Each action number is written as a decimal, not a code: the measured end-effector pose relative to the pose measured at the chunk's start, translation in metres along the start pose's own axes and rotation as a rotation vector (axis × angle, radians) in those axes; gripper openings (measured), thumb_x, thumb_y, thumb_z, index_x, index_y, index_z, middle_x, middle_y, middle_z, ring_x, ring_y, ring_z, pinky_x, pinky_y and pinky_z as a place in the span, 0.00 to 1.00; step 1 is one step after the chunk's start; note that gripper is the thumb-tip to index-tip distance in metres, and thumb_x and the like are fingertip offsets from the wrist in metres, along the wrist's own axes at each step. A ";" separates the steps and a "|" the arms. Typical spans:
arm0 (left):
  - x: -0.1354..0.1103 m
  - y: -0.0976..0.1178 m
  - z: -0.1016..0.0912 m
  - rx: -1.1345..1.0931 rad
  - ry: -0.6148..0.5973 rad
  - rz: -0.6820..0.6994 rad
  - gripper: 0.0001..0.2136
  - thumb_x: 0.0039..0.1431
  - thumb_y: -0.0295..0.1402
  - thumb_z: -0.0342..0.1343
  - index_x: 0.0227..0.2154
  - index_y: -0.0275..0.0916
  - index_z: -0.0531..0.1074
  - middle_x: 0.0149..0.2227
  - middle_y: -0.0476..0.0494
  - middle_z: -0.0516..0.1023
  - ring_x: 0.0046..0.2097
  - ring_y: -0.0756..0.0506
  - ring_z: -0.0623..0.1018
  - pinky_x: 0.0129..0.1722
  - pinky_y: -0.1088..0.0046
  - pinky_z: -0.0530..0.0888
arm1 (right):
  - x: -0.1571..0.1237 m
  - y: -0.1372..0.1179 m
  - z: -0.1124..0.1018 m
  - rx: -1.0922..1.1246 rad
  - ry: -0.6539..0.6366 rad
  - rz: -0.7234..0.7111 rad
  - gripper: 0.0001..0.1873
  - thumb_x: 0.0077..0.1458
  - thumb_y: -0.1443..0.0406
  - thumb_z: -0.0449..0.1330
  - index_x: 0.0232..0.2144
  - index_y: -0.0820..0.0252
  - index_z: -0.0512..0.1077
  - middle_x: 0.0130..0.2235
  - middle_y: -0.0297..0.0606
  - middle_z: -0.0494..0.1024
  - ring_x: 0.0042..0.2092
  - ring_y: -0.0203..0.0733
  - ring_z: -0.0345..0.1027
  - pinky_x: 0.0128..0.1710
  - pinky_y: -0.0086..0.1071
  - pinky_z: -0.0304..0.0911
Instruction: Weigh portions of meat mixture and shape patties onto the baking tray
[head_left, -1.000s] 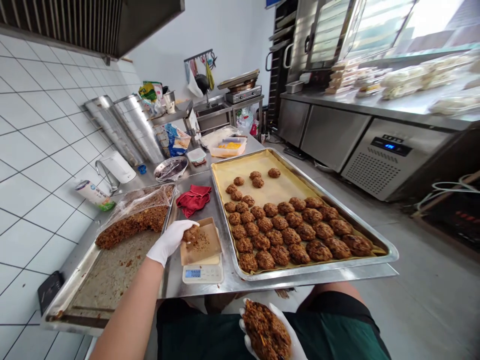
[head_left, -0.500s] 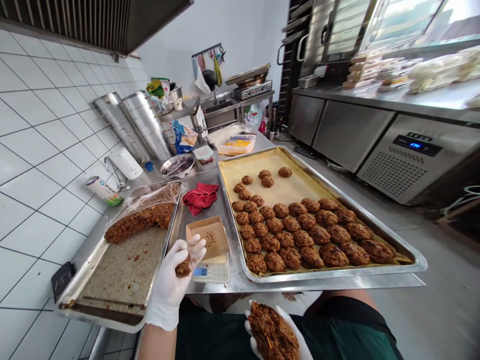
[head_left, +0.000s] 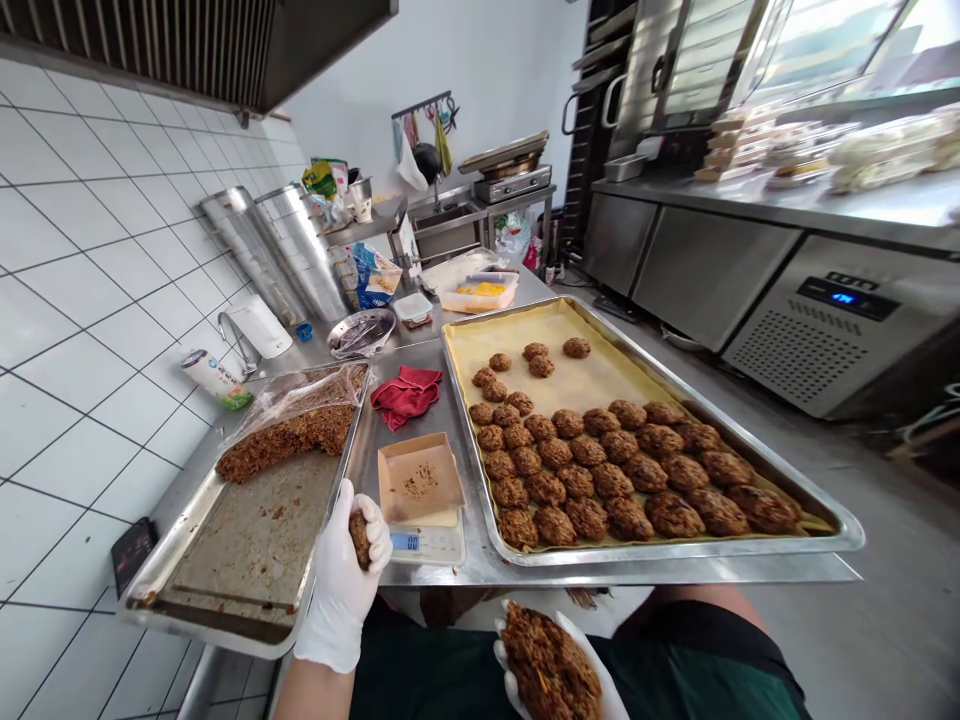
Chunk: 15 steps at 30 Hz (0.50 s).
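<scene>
My left hand [head_left: 341,575], in a white glove, is closed around a small brown dough portion [head_left: 360,537] just in front of the digital scale [head_left: 427,543]. A brown paper tray [head_left: 418,480] with crumbs sits on the scale. My right hand [head_left: 559,675], also gloved, lies palm up near my waist and cups a large lump of brown dough [head_left: 550,668]. To the right, a parchment-lined baking tray [head_left: 750,445] carries several rows of shaped dough pieces [head_left: 600,470]. On the left, a steel tray [head_left: 247,550] holds a slab of the same mixture [head_left: 289,438] under plastic film.
A red cloth [head_left: 407,392] lies behind the scale. Further back are a metal bowl [head_left: 361,333], plastic containers [head_left: 480,292], a can [head_left: 217,378] and steel cylinders [head_left: 285,250] by the tiled wall. Steel counters and fridges [head_left: 750,270] line the right side.
My left hand lifted the small dough portion off the paper tray on the scale and drew it back toward me, closing round it. My right hand has stayed in place with its lump.
</scene>
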<state>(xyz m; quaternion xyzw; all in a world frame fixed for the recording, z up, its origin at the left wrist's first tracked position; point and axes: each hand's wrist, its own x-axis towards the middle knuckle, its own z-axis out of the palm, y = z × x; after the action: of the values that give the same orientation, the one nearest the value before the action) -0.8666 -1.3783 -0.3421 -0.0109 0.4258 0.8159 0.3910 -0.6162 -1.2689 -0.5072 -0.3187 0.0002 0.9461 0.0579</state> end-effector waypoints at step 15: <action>-0.020 -0.017 -0.007 -0.048 -0.020 -0.151 0.25 0.66 0.52 0.50 0.41 0.32 0.77 0.33 0.36 0.78 0.21 0.54 0.65 0.18 0.80 0.58 | 0.008 -0.003 -0.006 -0.016 -0.253 0.019 0.13 0.62 0.57 0.62 0.42 0.57 0.82 0.43 0.41 0.86 0.46 0.48 0.80 0.47 0.42 0.74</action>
<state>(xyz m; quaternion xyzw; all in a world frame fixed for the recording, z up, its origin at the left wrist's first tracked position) -0.8437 -1.3906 -0.3515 -0.0442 0.4002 0.7942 0.4552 -0.6189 -1.2649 -0.5169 -0.1972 -0.0118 0.9792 0.0462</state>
